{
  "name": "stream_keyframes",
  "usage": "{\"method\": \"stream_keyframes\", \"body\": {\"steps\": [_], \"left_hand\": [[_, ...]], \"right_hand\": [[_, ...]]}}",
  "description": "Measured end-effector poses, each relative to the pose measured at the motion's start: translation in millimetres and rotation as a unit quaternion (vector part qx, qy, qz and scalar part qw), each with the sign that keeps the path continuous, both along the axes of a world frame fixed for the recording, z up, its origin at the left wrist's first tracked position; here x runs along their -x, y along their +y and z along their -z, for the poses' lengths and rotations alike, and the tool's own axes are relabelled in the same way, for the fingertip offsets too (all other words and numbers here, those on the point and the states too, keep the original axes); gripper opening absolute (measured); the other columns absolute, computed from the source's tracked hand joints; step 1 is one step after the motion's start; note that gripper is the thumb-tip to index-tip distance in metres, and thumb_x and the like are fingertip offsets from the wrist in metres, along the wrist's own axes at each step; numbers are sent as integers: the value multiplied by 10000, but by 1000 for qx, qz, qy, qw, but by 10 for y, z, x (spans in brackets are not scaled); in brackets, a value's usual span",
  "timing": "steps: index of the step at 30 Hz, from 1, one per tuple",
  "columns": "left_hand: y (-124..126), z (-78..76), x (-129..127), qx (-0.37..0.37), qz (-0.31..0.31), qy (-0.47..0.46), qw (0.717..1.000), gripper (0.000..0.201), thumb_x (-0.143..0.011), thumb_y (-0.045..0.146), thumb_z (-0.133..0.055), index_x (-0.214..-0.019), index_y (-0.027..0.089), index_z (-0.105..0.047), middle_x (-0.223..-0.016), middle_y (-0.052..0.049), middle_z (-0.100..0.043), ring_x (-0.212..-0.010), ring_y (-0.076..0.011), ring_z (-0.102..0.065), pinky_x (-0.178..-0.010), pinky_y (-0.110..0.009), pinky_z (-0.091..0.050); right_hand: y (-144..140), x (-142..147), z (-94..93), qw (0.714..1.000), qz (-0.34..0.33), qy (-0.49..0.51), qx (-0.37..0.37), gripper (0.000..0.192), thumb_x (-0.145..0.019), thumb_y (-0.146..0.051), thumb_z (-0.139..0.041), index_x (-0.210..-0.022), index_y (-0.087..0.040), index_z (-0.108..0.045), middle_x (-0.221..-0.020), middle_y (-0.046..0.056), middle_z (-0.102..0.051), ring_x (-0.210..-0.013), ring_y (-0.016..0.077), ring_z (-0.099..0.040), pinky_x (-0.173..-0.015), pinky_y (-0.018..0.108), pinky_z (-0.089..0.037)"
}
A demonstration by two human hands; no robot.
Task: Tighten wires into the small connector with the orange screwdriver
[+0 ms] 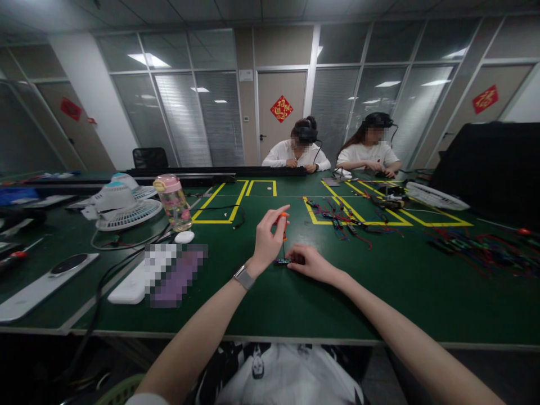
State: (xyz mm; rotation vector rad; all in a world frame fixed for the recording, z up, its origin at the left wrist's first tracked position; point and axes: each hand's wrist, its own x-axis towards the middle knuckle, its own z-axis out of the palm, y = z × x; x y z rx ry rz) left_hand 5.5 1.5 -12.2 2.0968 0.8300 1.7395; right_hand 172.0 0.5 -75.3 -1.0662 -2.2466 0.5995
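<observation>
My left hand (266,239), with a watch on its wrist, grips the orange handle of a small screwdriver (284,224) held upright over the green table (270,304). The screwdriver's tip comes down onto a small dark circuit board (282,261) lying on the table. My right hand (310,262) rests flat on the table just right of that board and pins it with its fingertips.
A pink-lidded bottle (174,203) and a white fan (124,209) stand at the left, with cables and white devices nearby. Piles of wired parts (341,216) lie inside yellow floor-tape marks. Two other people sit working at the far side.
</observation>
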Motion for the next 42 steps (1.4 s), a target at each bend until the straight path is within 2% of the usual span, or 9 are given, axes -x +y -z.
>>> {"method": "stream_keyframes", "body": {"steps": [5, 9, 12, 17, 20, 26, 33, 38, 42], "left_hand": [[-13, -27, -1, -30, -82, -2, 996, 94, -855, 263, -650, -912, 191, -668, -857, -19, -548, -805, -149, -543, -765, -273, -465], [9, -13, 3, -8, -18, -2, 1000, 275, -982, 270, -415, -1148, 221, -629, -1061, -61, -605, -961, -164, -593, -867, -309, -475], [37, 1, 3, 29, 30, -27, 999, 320, -994, 268, -382, -1246, 217, -572, -1117, -71, -641, -942, -162, -637, -848, -312, -494], [35, -8, -1, 0, -37, -29, 999, 172, -891, 274, -604, -1030, 211, -685, -862, -16, -612, -799, -142, -592, -767, -267, -474], [24, -13, -1, -10, -47, -19, 999, 150, -908, 259, -579, -993, 209, -692, -878, -21, -589, -851, -148, -577, -806, -273, -465], [46, -4, 1, 50, 79, -14, 995, 335, -993, 227, -380, -1285, 235, -543, -1130, -66, -615, -890, -136, -634, -829, -285, -496], [21, -49, 25, -15, -50, 1, 999, 126, -883, 255, -615, -969, 216, -699, -873, -20, -568, -829, -153, -565, -797, -284, -475], [40, -17, 18, 13, 21, -4, 1000, 313, -994, 244, -375, -1209, 234, -602, -1130, -61, -604, -921, -151, -624, -860, -309, -490], [45, 0, 8, 18, 35, -10, 999, 306, -971, 233, -441, -1249, 227, -567, -1074, -51, -619, -836, -132, -644, -800, -280, -503]], "right_hand": [[-18, 9, -21, 1000, 5, 2, 8, 128, -772, -111, -666, -893, -151, -673, -807, 17, -577, -680, 133, -554, -647, 251, -454], [-21, 9, -26, 1000, 3, 5, 9, 115, -776, -111, -659, -882, -155, -668, -807, 14, -574, -672, 128, -550, -644, 251, -457], [-19, 2, -21, 1000, 2, 1, 6, 115, -776, -115, -657, -881, -159, -668, -795, 9, -563, -668, 126, -544, -636, 247, -453], [-15, -4, -15, 1000, -1, 2, 7, 120, -775, -109, -656, -886, -154, -671, -797, 11, -569, -677, 128, -548, -640, 245, -445], [-11, -1, -17, 1000, 2, 1, 7, 118, -773, -112, -656, -882, -153, -672, -791, 9, -568, -668, 126, -544, -634, 243, -443], [-7, -1, -12, 1000, -4, 6, 5, 115, -780, -124, -649, -887, -160, -668, -799, 10, -569, -666, 125, -542, -631, 243, -449], [-12, -2, -17, 1000, -1, 3, 8, 109, -778, -122, -651, -879, -160, -669, -804, 13, -575, -677, 131, -550, -642, 249, -449], [-11, -5, -22, 1000, -3, 0, 7, 107, -786, -136, -650, -889, -162, -668, -811, 12, -568, -683, 132, -551, -643, 250, -454], [-19, -6, -32, 1000, -6, -4, 6, 104, -792, -135, -649, -891, -162, -666, -817, 14, -569, -681, 131, -555, -651, 253, -460]]}}
